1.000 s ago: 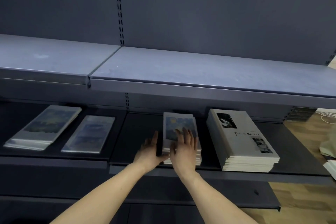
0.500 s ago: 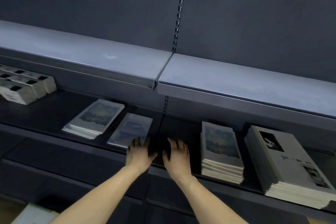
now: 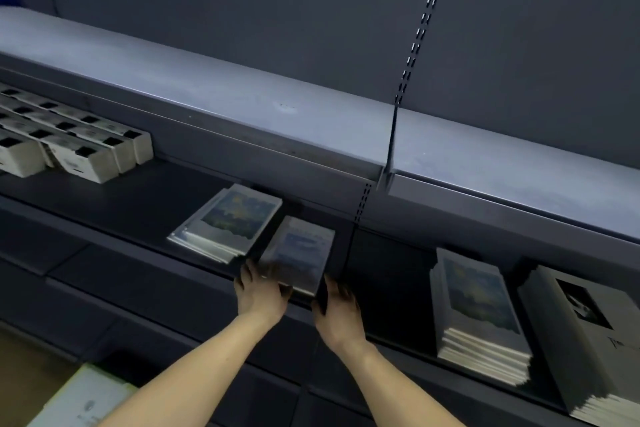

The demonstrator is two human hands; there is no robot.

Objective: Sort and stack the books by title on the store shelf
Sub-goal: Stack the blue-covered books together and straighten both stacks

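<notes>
A thin blue-cover book (image 3: pixel 298 252) lies flat on the dark lower shelf (image 3: pixel 131 204), just left of the shelf joint. My left hand (image 3: pixel 260 292) grips its near left corner and my right hand (image 3: pixel 337 309) closes on its near right corner. To its left lies a low stack of painting-cover books (image 3: pixel 228 222). On the right stands a taller stack with the same painting cover (image 3: pixel 479 314), and beside that a stack of grey books with a black photo (image 3: pixel 588 340). The picture is blurred.
Rows of white boxes (image 3: pixel 69 144) fill the lower shelf at the far left. A bare grey upper shelf (image 3: pixel 242 97) overhangs the books. A pale carton (image 3: pixel 83 399) sits on the floor at the bottom left.
My view swung left. Both hands left the tall painting-cover stack, crossed the bare shelf and closed on the near corners of the thin blue-cover book.
</notes>
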